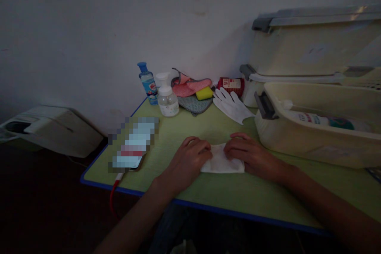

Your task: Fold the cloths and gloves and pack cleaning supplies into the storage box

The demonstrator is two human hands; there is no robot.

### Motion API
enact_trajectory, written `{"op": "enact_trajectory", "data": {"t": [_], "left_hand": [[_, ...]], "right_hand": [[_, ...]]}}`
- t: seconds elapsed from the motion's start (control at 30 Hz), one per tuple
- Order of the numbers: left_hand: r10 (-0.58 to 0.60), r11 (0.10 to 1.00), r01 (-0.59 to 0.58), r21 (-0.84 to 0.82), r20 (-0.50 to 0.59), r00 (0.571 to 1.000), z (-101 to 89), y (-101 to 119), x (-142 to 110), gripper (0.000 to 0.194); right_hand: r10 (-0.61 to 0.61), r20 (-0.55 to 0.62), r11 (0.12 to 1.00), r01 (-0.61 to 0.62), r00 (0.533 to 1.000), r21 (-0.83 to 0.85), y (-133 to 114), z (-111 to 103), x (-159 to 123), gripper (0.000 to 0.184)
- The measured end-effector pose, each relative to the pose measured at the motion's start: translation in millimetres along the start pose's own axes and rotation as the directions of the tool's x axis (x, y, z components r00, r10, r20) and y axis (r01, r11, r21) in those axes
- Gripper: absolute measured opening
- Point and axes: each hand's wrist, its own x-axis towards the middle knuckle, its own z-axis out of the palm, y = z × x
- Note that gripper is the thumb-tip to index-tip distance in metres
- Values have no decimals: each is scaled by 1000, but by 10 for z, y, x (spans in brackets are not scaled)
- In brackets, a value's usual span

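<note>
A small folded white cloth [222, 162] lies on the green table [214, 127] near its front edge. My left hand [189, 161] rests on the cloth's left end with its fingers curled and pressed down. My right hand [251, 154] covers the cloth's right end, fingers bent and pressed onto it. Both hands hold the cloth flat between them.
An open cream plastic box [312, 135] with a raised lid stands at the right. Behind lie a white glove [233, 105], a red canister [231, 85], a yellow sponge [204, 93], pink and grey cloths [190, 87], a pump bottle [167, 97] and a blue-capped bottle [148, 83]. A phone [132, 145] lies at the left.
</note>
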Motion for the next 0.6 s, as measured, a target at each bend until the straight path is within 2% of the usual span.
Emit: {"op": "enact_trajectory", "data": {"t": [0.17,0.43,0.6], "left_hand": [[-20,999,22,-31,58,998,9,1,-5,21],[-52,998,56,-34,107,993,32,-2,-12,21],[-46,998,49,-29,121,992,20,1,-13,22]], "right_hand": [[44,61,998,-47,997,52,-10,-23,5,22],[33,52,998,-35,998,45,34,-37,-28,22],[33,58,998,-36,998,57,61,-59,-56,28]]}}
